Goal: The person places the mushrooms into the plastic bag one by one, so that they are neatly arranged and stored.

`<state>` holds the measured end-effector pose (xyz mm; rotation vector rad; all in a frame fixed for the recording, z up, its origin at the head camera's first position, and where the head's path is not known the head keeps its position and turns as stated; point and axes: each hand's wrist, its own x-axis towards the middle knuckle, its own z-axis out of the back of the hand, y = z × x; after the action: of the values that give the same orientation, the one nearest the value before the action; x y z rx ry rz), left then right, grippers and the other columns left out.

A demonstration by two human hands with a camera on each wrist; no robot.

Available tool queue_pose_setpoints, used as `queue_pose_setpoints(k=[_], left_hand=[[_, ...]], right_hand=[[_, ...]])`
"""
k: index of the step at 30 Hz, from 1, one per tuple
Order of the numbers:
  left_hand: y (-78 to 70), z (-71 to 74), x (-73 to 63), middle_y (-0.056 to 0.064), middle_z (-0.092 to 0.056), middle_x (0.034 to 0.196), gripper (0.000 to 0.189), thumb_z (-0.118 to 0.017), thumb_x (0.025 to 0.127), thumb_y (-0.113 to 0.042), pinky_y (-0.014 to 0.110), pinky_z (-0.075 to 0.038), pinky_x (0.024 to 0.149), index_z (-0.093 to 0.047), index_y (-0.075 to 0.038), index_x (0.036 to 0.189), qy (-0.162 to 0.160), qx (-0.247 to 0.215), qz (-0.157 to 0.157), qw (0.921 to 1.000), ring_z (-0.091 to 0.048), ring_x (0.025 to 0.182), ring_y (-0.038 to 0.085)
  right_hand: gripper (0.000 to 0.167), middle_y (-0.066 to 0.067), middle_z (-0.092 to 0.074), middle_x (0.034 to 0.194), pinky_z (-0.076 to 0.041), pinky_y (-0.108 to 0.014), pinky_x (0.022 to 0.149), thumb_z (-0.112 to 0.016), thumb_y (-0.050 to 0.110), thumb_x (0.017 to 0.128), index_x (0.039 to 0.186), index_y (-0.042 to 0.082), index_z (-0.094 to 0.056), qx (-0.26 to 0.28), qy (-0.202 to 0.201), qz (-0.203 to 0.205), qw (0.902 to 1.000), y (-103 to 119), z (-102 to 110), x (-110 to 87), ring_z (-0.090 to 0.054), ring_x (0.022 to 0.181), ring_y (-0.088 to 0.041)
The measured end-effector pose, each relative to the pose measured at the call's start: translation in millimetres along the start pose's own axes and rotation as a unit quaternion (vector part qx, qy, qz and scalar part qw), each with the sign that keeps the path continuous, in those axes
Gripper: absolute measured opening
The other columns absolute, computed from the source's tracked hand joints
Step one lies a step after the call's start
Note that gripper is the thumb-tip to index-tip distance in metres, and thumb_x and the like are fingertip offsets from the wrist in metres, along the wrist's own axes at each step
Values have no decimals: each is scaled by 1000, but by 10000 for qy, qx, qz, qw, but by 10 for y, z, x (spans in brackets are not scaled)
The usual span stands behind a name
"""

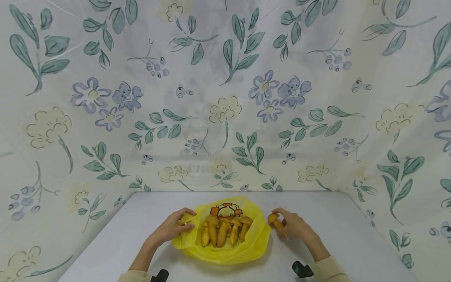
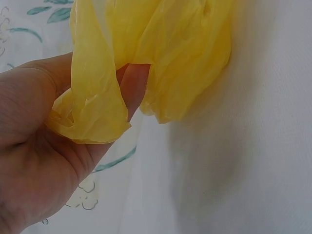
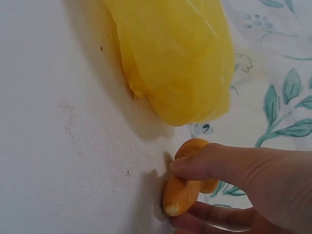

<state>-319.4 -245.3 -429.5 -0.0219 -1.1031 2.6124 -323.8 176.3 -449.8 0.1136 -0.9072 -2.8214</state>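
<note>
A yellow plastic bag (image 1: 260, 239) lies opened out on the white table, with several brown mushrooms (image 1: 222, 233) side by side in it. My left hand (image 1: 175, 225) grips the left edge of the bag; in the left wrist view a fold of thin yellow plastic (image 2: 97, 107) passes between thumb and fingers. To the right of the bag, my right hand (image 1: 294, 225) pinches a single mushroom (image 1: 276, 222) between thumb and fingers. The right wrist view shows that mushroom's orange-brown stem (image 3: 180, 197) close to the tabletop, apart from the bag.
The white table (image 1: 123, 231) ends at a wall of floral cloth (image 1: 225, 98) behind and at both sides. Small dark specks lie on the tabletop near the bag. Dark wrist devices (image 1: 302, 269) show by both sleeves.
</note>
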Motion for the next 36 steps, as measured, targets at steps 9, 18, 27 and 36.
queue_pose_setpoints(k=[9,18,27,36], left_hand=[[-7,58,47,14,-59,132,33,-70,90,-22,51,-42,98,-60,-11,120,5,121,-132,9998,-51,117,28],[-44,53,33,15,-57,135,33,-70,91,-22,56,-39,102,-61,-11,121,-2,4,76,10000,-49,123,31],[-5,-4,-12,14,-58,135,34,-72,88,-23,58,-38,102,-61,-12,119,25,-74,282,9996,-49,124,32],[-25,2,-7,16,-58,135,34,-71,90,-23,59,-38,103,-61,-12,120,5,-8,304,9995,-49,126,35]], right_hand=[[54,-8,-64,90,-50,-32,66,-77,15,80,129,17,-55,184,-147,-148,9996,62,65,16,-54,73,-20],[55,-7,-63,88,-52,-30,64,-78,18,81,130,15,-54,323,-253,-104,9991,120,86,21,-55,69,-18],[55,-7,-63,87,-52,-30,63,-78,14,81,130,15,-54,678,-278,-30,9973,164,90,-79,-55,68,-18],[56,-7,-65,89,-54,-30,62,-79,16,81,130,18,-53,850,-329,244,9955,257,135,-68,-57,67,-18]])
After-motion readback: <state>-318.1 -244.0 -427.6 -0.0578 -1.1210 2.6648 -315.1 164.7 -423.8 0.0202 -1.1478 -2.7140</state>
